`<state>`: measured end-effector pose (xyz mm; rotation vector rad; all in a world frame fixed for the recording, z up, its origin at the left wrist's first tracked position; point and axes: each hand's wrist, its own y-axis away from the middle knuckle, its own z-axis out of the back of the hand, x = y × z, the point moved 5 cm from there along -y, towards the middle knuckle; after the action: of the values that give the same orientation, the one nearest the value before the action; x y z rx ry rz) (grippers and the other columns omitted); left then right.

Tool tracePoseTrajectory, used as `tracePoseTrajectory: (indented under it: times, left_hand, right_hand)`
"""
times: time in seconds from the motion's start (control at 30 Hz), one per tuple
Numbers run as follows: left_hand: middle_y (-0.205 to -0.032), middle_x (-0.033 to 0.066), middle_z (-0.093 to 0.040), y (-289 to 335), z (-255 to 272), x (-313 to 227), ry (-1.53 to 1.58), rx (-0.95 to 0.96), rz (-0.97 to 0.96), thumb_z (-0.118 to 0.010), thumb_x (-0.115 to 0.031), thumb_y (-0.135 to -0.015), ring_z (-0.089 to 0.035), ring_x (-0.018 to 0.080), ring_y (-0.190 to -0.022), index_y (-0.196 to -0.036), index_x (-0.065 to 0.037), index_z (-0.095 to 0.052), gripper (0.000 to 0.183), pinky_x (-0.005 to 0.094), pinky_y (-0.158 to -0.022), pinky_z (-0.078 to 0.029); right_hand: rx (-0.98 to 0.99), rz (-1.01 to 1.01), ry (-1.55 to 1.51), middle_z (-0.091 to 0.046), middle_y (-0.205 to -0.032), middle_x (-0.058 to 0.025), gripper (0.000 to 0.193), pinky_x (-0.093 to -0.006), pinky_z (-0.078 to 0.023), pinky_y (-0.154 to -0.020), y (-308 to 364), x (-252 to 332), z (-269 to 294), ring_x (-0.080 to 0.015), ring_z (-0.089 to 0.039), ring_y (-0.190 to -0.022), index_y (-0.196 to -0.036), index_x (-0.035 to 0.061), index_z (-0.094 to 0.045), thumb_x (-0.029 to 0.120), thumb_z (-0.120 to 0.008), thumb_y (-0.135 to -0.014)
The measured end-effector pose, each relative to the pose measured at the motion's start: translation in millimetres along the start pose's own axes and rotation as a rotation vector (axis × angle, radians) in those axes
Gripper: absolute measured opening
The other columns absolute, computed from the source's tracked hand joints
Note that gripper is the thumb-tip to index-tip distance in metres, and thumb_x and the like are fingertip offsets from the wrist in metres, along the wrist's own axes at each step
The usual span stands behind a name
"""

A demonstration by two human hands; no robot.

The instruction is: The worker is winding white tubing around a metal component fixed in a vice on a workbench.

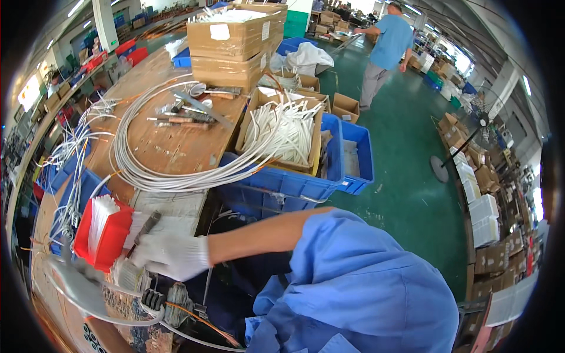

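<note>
My right hand (175, 256), in a white knitted glove, reaches across from the right to the bench's near edge. Its fingers curl downward, and what lies in them is hidden. Just beyond it a dark-handled tool (148, 226) slants up; whether the glove touches it I cannot tell. My left hand (79, 288), smeared by motion at the lower left, also looks gloved. A white cable (132, 322) loops beside it toward a black ribbed piece (153, 299) on the bench. Between and beyond the hands stands a red bin (115, 241) of thin white strips.
A big coil of white cable (126, 156) lies on the wooden bench (176, 150), around several hand tools (188, 115). Cartons (226, 44) stack behind. To the right, a carton of white pieces (282, 132) rests on blue crates (294, 182). Another person (388, 44) walks on the green floor.
</note>
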<state>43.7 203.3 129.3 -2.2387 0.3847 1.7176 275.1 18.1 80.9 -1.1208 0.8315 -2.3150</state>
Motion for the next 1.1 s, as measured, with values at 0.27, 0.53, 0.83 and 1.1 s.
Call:
tracePoseTrajectory:
  times: [0.27, 0.53, 0.83, 1.1]
  left_hand:
    - [-0.126, 0.0224, -0.071, 50, -49, 83, 0.295, 0.027, 0.324, -0.047, -0.052, -0.116, -0.07, 0.0377, -0.12, -0.153, -0.006, -0.055, 0.06, 0.0568, -0.107, -0.059]
    - [-0.146, 0.0221, -0.068, 128, -28, 36, -0.584, 0.339, -0.232, -0.059, -0.011, -0.092, -0.064, 0.0255, -0.134, -0.134, 0.012, -0.07, 0.048, 0.0365, -0.11, -0.051]
    - [-0.148, 0.0241, -0.062, 169, -45, 90, -0.69, -0.126, -0.244, -0.091, -0.031, -0.087, -0.055, 0.0402, -0.146, -0.14, 0.0, -0.064, 0.067, 0.0488, -0.122, -0.043]
    - [-0.145, 0.0238, -0.06, 161, -61, 98, -0.556, -0.279, -0.391, -0.077, -0.018, -0.098, -0.064, 0.0292, -0.13, -0.159, 0.002, -0.046, 0.072, 0.0439, -0.113, -0.05]
  right_hand:
    - [0.294, 0.251, 0.215, -0.065, -0.089, -0.0073, 0.012, -0.0425, -0.056, -0.055, 66, 73, -48, -0.0335, -0.071, -0.07, -0.102, 0.0199, -0.072, 0.02, -0.07, -0.09]
    - [-0.258, -0.473, -1.336, -0.061, -0.087, -0.0032, 0.013, -0.0304, -0.045, -0.066, 81, 115, 181, -0.0167, -0.056, -0.075, -0.096, 0.0136, -0.06, 0.015, -0.06, -0.108]
    - [-0.079, -0.342, -0.214, -0.067, -0.122, -0.0182, 0.04, -0.039, -0.054, -0.099, 88, 59, 101, -0.0279, -0.067, -0.114, -0.141, -0.0035, -0.053, 0.003, -0.06, -0.103]
    - [-0.407, -0.204, -0.9, -0.07, -0.096, -0.0161, 0.047, -0.0417, -0.054, -0.074, 73, 68, -51, -0.0279, -0.066, -0.082, -0.107, -0.0058, -0.067, 0.036, -0.049, -0.118]
